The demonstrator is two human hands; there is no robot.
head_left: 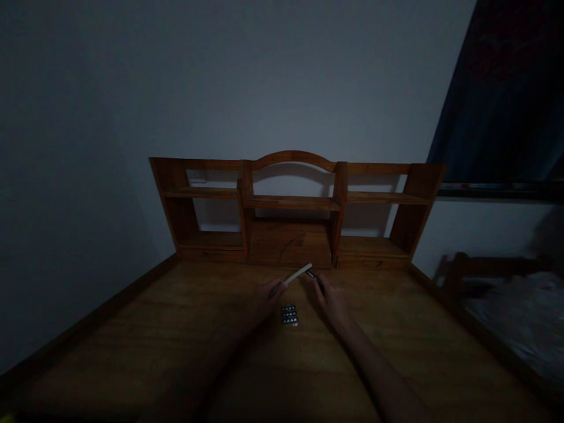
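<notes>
Holding pale stick (298,274) before shelves (291,203)

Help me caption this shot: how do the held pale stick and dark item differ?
Colour: the pale stick is whitish; the dark item is mostly black with light marks near its tip.
Pose: the pale stick slants up rightward from the left grip; the dark item slants up leftward from the right grip.
Both are slim, ends close together; contact is unclear.

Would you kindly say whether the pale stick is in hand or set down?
In hand: the left hand grips one end of the pale stick.
</notes>
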